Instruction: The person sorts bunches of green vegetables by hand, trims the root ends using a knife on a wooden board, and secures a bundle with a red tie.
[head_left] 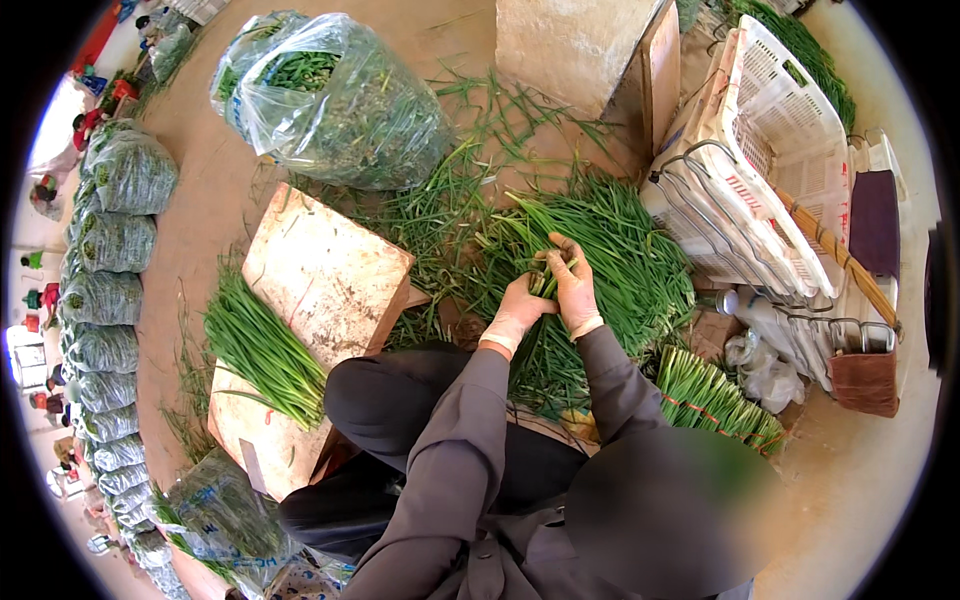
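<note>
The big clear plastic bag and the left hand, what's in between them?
In the head view, loose chive-like leaves, then the edge of the big leaf pile, lie between the bag and left hand.

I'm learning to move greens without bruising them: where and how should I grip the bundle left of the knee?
Grip the bundle near its stem end, probably from above on the knee side: the stems gather narrowly there, while the leaves spread at the far end.

Your sleeves (455, 440) are grey, your trousers (385, 390) black — the leaves (635, 250) green, the block (315, 260) whitish with brown specks.
</note>
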